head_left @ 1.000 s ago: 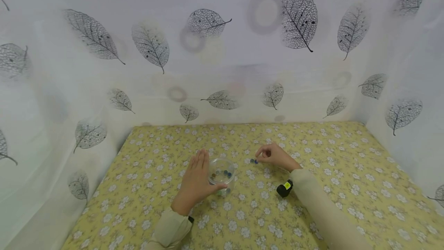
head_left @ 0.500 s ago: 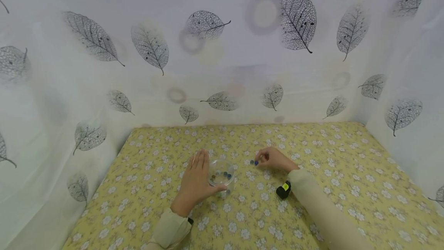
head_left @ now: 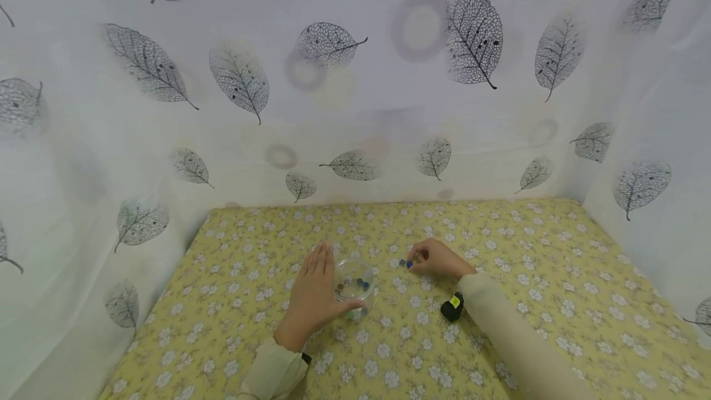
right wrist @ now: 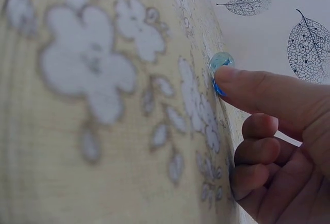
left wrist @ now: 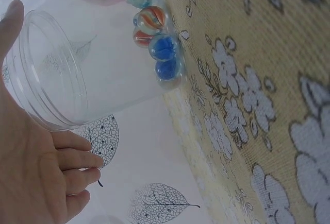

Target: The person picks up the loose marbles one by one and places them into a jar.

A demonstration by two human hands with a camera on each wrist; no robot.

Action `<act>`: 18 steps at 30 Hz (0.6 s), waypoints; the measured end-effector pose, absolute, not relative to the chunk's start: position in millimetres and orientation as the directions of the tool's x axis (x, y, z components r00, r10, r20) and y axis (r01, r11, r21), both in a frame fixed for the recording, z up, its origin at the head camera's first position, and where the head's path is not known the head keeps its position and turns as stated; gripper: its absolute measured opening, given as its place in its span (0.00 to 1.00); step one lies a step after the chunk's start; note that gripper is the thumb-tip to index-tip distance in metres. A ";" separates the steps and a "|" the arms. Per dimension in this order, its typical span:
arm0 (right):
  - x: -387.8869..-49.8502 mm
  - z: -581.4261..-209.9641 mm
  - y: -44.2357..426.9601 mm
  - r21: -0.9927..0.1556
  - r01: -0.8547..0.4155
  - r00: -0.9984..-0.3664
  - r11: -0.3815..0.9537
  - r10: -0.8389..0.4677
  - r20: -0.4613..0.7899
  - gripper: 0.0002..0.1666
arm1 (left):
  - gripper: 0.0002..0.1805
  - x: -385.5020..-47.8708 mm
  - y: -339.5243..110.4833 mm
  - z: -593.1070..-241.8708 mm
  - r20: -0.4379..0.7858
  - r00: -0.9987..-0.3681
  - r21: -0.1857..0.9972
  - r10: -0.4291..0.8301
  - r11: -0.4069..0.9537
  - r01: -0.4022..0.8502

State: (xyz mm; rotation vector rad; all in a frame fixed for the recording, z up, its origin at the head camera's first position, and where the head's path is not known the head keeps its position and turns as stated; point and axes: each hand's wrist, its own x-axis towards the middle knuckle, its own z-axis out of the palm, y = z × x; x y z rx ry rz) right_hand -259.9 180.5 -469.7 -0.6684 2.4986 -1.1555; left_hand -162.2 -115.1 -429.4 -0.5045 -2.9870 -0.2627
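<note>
A clear plastic jar [head_left: 370, 271] stands upright on the cloth with several marbles [left wrist: 164, 47] at its bottom, blue, orange-striped and green. My left hand [head_left: 312, 298] rests against the jar's left side near the rim, fingers straight and thumb stretched across its near side. To the right of the jar, my right hand [head_left: 440, 260] pinches a blue marble [head_left: 409, 264] at the tablecloth between thumb and index finger. In the right wrist view the thumb covers most of it, and the other fingers are curled. A clear greenish marble [right wrist: 222, 61] lies just beyond it.
A yellow flowered tablecloth [head_left: 250, 338] covers the table. White curtains with grey leaf prints [head_left: 355, 122] hang behind and along both sides. A black wrist camera [head_left: 451, 308] is under the right sleeve.
My right fingers have shifted slightly at the blue marble, which shows more than a second ago. The left hand stays by the jar. The head view has tilted up a little.
</note>
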 end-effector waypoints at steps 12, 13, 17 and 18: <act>-258.5 -471.8 182.2 -0.792 -0.258 -0.849 0.553 -0.521 -0.088 0.06 | 0.66 -162.3 -116.3 -433.0 0.135 -0.937 0.150 0.322 0.928 0.341; -259.1 -472.6 182.9 -0.792 -0.257 -0.849 0.554 -0.521 -0.089 0.06 | 0.66 -162.1 -116.4 -433.0 0.137 -0.936 0.147 0.323 0.928 0.342; -260.0 -473.0 185.9 -0.785 -0.254 -0.857 0.565 -0.507 -0.088 0.07 | 0.66 -161.9 -116.8 -433.4 0.152 -0.932 0.143 0.328 0.926 0.349; -259.8 -472.4 186.7 -0.783 -0.256 -0.860 0.567 -0.503 -0.083 0.07 | 0.66 -161.8 -116.8 -433.5 0.155 -0.932 0.142 0.329 0.926 0.350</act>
